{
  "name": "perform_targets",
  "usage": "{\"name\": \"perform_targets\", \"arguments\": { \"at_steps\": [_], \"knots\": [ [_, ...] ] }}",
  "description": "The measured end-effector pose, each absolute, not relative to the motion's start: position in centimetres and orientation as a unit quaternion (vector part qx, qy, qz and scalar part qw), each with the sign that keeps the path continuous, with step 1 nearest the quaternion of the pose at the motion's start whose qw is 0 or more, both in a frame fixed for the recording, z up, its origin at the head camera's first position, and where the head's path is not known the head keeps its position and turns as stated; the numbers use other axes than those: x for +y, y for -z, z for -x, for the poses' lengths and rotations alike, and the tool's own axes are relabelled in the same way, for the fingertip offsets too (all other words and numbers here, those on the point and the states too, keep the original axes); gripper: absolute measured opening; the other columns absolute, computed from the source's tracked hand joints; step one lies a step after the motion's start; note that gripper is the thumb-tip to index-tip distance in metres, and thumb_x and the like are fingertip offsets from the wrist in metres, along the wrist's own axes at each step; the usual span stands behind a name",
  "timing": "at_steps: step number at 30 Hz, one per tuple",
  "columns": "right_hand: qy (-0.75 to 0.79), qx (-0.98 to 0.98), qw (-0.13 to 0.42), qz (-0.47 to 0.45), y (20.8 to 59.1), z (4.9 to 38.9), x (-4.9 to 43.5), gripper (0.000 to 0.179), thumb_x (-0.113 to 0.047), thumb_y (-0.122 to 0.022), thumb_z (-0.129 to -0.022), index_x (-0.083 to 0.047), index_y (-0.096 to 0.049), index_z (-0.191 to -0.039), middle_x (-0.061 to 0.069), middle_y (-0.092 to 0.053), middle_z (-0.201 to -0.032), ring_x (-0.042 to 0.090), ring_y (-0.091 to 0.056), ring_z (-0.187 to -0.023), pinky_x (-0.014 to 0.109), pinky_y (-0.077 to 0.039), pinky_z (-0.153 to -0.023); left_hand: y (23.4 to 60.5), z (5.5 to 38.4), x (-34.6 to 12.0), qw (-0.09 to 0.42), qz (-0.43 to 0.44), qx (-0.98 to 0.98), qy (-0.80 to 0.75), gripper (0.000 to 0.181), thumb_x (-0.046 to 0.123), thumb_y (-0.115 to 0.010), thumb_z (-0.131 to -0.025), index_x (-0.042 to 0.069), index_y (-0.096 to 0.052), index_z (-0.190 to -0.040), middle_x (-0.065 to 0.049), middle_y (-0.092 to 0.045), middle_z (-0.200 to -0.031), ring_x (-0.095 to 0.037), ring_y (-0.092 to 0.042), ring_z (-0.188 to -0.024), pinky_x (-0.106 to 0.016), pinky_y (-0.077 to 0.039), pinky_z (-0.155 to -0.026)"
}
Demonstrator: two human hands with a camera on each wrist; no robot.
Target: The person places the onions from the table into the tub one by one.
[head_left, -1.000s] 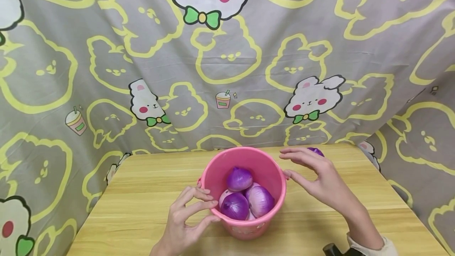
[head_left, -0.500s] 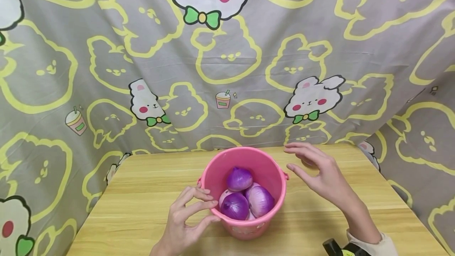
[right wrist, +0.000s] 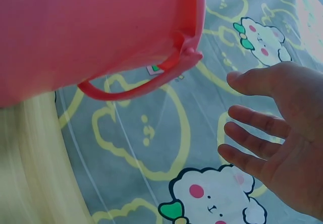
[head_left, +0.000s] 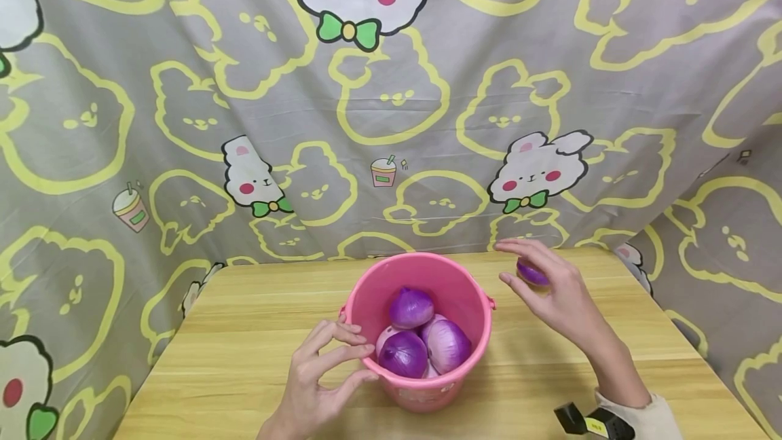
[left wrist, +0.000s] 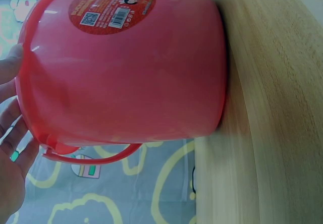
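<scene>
A pink bucket (head_left: 423,392) stands upright on the wooden table, and several purple onions (head_left: 449,347) lie inside it. At its near left rim my left hand (head_left: 318,375) pinches the edge, thumb outside and fingertips over the lip. The left wrist view shows the bucket's smooth side, with a red label (left wrist: 113,12) on it. My right hand (head_left: 552,294) hovers to the right of the bucket with its fingers spread apart and nothing in them. Another purple onion (head_left: 530,272) shows between its thumb and fingers, farther back, partly hidden by the hand.
The bucket's handle (right wrist: 131,90) hangs down behind its far side. A grey curtain (head_left: 391,121) with bear and rabbit prints closes off the back and sides of the table (head_left: 263,311). A black device (head_left: 595,421) sits at my right wrist.
My right hand has drawn away from the bucket's right rim, moving slightly right. The onion behind it now shows in the gap between thumb and fingers. My left hand and the bucket stay put.
</scene>
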State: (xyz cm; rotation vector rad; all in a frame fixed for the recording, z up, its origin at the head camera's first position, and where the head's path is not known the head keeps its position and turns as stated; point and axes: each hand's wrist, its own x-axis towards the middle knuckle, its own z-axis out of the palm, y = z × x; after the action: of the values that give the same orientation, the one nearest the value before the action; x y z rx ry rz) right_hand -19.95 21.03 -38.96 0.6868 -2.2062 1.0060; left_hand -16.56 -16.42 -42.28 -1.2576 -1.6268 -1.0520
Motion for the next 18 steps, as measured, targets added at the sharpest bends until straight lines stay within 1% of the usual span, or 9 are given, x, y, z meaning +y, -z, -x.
{"name": "perform_targets", "arguments": {
  "at_steps": [6,11,15,18],
  "knots": [
    [-0.351,-0.846,0.320,-0.242,39.4,20.4,21.8,0.056,0.003,-0.084,-0.081,-0.014,-0.068,-0.132,0.002,-0.066,-0.133,0.011,-0.057,-0.127,0.011,-0.044,-0.100,41.8,16.4,-16.2,0.408,0.495,-0.644,0.417,0.021,0.022,-0.082,-0.089,0.004,-0.077,-0.099,-0.012,-0.068,-0.095,-0.028,-0.064,-0.095,-0.033,-0.050,-0.102],
    [-0.344,-0.853,0.321,-0.226,39.7,20.7,22.3,0.054,0.001,-0.084,-0.082,-0.014,-0.068,-0.131,0.003,-0.064,-0.134,0.018,-0.059,-0.125,0.009,-0.046,-0.094,41.3,16.1,-16.0,0.409,0.495,-0.643,0.417,0.021,0.022,-0.081,-0.090,0.002,-0.077,-0.097,-0.012,-0.067,-0.094,-0.027,-0.064,-0.095,-0.032,-0.049,-0.104],
    [-0.342,-0.854,0.326,-0.219,39.8,21.0,22.7,0.051,0.001,-0.083,-0.083,-0.012,-0.068,-0.130,0.005,-0.064,-0.134,0.025,-0.060,-0.123,0.007,-0.045,-0.093,41.2,16.1,-16.0,0.410,0.495,-0.642,0.418,0.022,0.022,-0.081,-0.090,0.002,-0.077,-0.096,-0.012,-0.067,-0.094,-0.027,-0.064,-0.095,-0.032,-0.049,-0.103],
    [-0.342,-0.854,0.329,-0.213,40.0,21.2,23.0,0.049,0.001,-0.083,-0.084,-0.010,-0.068,-0.130,0.006,-0.063,-0.136,0.027,-0.060,-0.122,0.006,-0.044,-0.092,41.3,16.1,-16.0,0.411,0.495,-0.642,0.417,0.022,0.022,-0.081,-0.090,0.002,-0.077,-0.096,-0.012,-0.067,-0.094,-0.027,-0.064,-0.096,-0.032,-0.049,-0.102]
  ]
}}
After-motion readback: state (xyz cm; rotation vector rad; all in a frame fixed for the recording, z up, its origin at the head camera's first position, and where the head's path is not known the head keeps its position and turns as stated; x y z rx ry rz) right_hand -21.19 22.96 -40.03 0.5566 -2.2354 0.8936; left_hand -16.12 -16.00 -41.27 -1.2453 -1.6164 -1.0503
